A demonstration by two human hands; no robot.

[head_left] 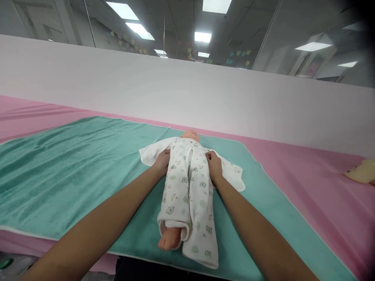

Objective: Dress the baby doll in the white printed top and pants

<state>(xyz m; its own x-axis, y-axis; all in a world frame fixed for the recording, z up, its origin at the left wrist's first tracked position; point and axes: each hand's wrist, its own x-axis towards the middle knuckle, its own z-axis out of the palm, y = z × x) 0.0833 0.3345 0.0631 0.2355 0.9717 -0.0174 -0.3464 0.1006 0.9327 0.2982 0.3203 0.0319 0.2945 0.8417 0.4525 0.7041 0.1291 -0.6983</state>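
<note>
A baby doll (190, 135) lies on its back, its head at the far end. It wears a white long-sleeved top (156, 151) with both sleeves spread sideways, and white baby pants (202, 203) printed with small green animals. A bare foot (170, 237) shows at the left leg opening; the other foot is hidden inside the cloth. At the left side of the waist, my left hand (163, 161) is closed on the pants' edge, its fingertips partly hidden. My right hand (213, 165) has curled fingers gripping the pants' opposite side.
A green blanket (73, 168) with a pale edge lies under the doll, over a pink sheet (316, 175). Behind stands a low white wall (164, 89) topped with glass. A pale yellow object (361, 171) lies at the far right, cut off by the frame.
</note>
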